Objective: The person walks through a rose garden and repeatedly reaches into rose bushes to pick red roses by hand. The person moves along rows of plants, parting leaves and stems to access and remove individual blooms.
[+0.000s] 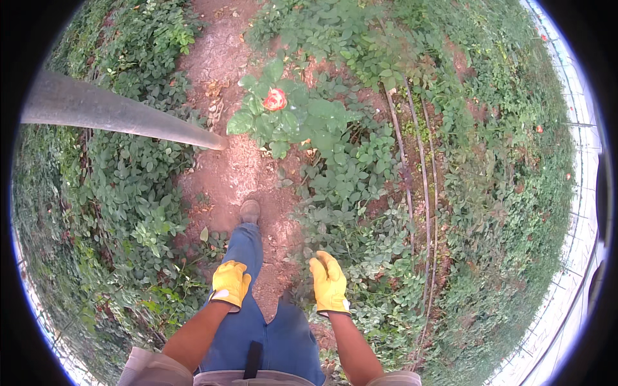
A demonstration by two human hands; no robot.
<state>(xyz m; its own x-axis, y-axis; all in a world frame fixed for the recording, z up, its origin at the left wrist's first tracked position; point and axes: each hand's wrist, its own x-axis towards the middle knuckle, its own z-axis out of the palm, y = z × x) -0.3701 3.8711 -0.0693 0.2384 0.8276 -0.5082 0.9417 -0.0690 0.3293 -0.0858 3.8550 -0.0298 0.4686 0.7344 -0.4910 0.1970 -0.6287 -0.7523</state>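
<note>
Both my hands wear yellow work gloves. In front of my left thigh is my left hand (pixel 231 283), its fingers curled and the palm hidden, so whether it holds anything is unclear. My right hand (pixel 329 282) reaches out over the low foliage beside my right leg, fingers apart and nothing visible in it. Ahead of me, a red and pale rose bloom (pixel 275 99) stands among broad green leaves (pixel 324 112) at the path's right side. Neither hand touches it.
A dirt path (pixel 246 164) runs ahead between rows of rose bushes (pixel 130 183). A thick grey pole (pixel 130 118) slants in from the left, its narrow end over the path. Thin irrigation hoses (pixel 422 159) run along the right row. Pale greenhouse-like sheeting (pixel 586 159) borders the far right.
</note>
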